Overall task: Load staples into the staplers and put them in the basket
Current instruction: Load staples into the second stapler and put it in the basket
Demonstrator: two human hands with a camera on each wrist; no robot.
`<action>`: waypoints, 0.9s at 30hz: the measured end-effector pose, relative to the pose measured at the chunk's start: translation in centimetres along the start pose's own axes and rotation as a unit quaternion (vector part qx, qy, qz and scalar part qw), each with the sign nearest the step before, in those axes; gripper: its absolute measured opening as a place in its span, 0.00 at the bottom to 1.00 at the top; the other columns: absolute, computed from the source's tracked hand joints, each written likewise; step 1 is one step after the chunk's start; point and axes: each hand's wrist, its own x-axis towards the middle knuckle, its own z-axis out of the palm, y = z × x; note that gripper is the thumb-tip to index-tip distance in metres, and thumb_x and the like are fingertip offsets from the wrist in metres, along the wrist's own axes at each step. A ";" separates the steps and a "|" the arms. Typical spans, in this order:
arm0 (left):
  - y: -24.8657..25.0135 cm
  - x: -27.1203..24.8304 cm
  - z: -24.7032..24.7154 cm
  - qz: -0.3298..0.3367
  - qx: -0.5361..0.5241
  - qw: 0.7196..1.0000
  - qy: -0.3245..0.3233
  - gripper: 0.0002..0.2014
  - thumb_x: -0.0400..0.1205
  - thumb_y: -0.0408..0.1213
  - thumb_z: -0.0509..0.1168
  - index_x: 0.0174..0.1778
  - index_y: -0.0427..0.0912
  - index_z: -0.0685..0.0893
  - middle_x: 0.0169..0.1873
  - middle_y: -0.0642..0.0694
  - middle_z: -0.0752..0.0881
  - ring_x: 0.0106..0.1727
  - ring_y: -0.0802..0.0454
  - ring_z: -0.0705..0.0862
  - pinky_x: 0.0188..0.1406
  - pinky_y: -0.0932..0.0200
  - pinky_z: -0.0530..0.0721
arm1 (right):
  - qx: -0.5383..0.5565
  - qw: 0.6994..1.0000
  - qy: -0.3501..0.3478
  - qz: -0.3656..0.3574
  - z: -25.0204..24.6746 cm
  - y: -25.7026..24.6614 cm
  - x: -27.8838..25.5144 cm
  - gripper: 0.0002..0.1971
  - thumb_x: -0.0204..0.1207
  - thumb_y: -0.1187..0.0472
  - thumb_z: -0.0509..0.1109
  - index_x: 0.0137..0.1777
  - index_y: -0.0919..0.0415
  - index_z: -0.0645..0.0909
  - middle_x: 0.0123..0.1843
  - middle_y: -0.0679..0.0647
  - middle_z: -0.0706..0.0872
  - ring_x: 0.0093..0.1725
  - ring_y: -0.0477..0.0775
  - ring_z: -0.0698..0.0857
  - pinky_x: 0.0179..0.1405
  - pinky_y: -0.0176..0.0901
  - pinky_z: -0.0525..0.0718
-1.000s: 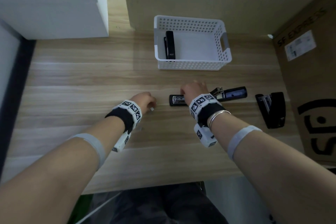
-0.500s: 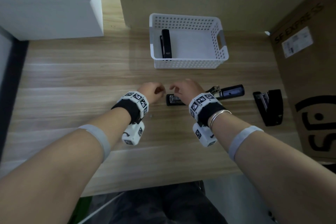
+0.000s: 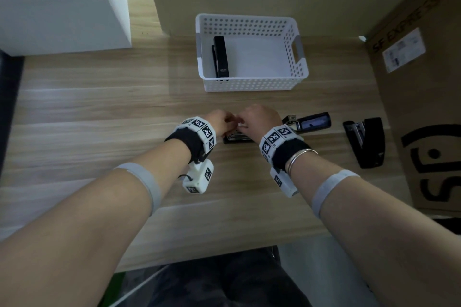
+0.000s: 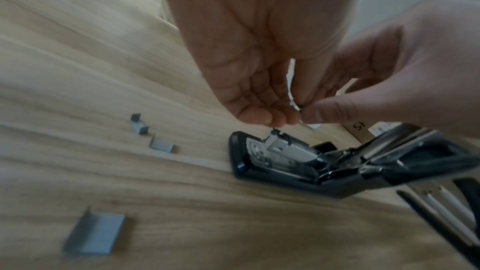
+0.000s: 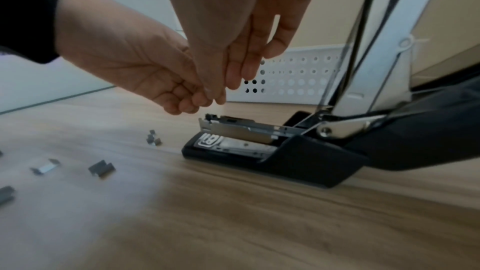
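An opened black stapler [image 3: 313, 122] lies flat on the wooden table, its metal staple channel [image 5: 241, 128] exposed. Just above its front end my left hand [image 3: 224, 122] and right hand [image 3: 245, 121] meet. Both pinch one small strip of staples [image 4: 294, 105] between thumb and fingertips. In the right wrist view the other fingers of my right hand [image 5: 249, 69] point down, loosely straight. A second black stapler [image 3: 366, 142] lies to the right, partly open. The white perforated basket [image 3: 296, 74] stands behind, with one closed stapler [image 3: 220, 57] along its left wall.
Several loose staple strips [image 4: 161, 144] [image 5: 101, 168] lie on the table left of the open stapler. A large cardboard box [image 3: 424, 82] fills the right side. A white cabinet [image 3: 62, 2] stands at the back left. The table's front edge is close to me.
My left hand has come off the table and moved right to meet my right hand. Both now hold the staple strip over the stapler's front end.
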 end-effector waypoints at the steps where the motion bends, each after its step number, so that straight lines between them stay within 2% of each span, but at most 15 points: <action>1: 0.0 -0.1 0.1 0.002 0.011 1.000 0.013 0.12 0.82 0.34 0.61 0.56 0.33 0.83 0.49 0.32 0.88 0.47 0.39 0.86 0.54 0.50 0.83 | 0.005 1.000 -0.008 0.007 0.2 0.2 0.0 0.12 0.81 0.53 0.65 0.58 0.55 0.85 0.56 0.55 0.87 0.58 0.58 0.84 0.49 0.46 0.81; 3: -0.4 -0.1 0.4 0.003 0.031 0.999 0.032 0.10 0.80 0.31 0.62 0.54 0.34 0.82 0.52 0.34 0.89 0.51 0.37 0.87 0.52 0.51 0.84 | 0.025 0.999 -0.025 0.020 0.6 0.6 -0.1 0.11 0.80 0.53 0.66 0.57 0.54 0.86 0.55 0.54 0.88 0.58 0.58 0.83 0.46 0.44 0.78; 11: -1.6 -0.1 0.9 0.003 0.093 0.995 0.023 0.10 0.78 0.29 0.63 0.54 0.37 0.84 0.54 0.37 0.89 0.56 0.41 0.85 0.54 0.55 0.81 | 0.048 0.998 -0.026 0.035 1.9 1.0 0.1 0.11 0.80 0.53 0.67 0.56 0.54 0.87 0.55 0.53 0.89 0.58 0.57 0.83 0.52 0.45 0.78; 18: -1.2 -0.5 0.4 0.016 0.117 0.993 -0.005 0.16 0.79 0.25 0.59 0.62 0.36 0.81 0.59 0.38 0.88 0.62 0.43 0.84 0.62 0.57 0.78 | 0.045 0.998 -0.035 0.038 1.9 0.7 0.7 0.11 0.77 0.49 0.70 0.54 0.52 0.88 0.54 0.52 0.89 0.60 0.56 0.81 0.60 0.49 0.76; 22: -1.0 -0.9 0.3 0.017 0.113 0.993 -0.012 0.21 0.79 0.20 0.53 0.65 0.35 0.79 0.61 0.39 0.87 0.63 0.44 0.84 0.59 0.63 0.76 | 0.054 0.996 -0.042 0.055 2.0 0.4 1.3 0.11 0.80 0.52 0.66 0.54 0.53 0.88 0.55 0.53 0.89 0.62 0.57 0.80 0.61 0.50 0.77; 25: -1.0 -0.9 0.3 0.020 0.111 0.994 -0.005 0.23 0.78 0.19 0.50 0.66 0.36 0.79 0.62 0.39 0.86 0.63 0.44 0.83 0.61 0.61 0.76 | 0.043 0.996 -0.046 0.065 1.9 0.2 1.6 0.11 0.79 0.52 0.68 0.56 0.54 0.87 0.55 0.55 0.89 0.63 0.57 0.80 0.61 0.50 0.78; 27: -1.2 -0.9 0.4 0.015 0.107 0.994 -0.008 0.22 0.79 0.20 0.51 0.66 0.36 0.79 0.62 0.39 0.86 0.62 0.43 0.83 0.60 0.61 0.78 | 0.019 0.995 -0.072 0.074 1.8 0.3 1.6 0.11 0.79 0.54 0.69 0.58 0.55 0.86 0.57 0.56 0.87 0.63 0.58 0.81 0.58 0.48 0.79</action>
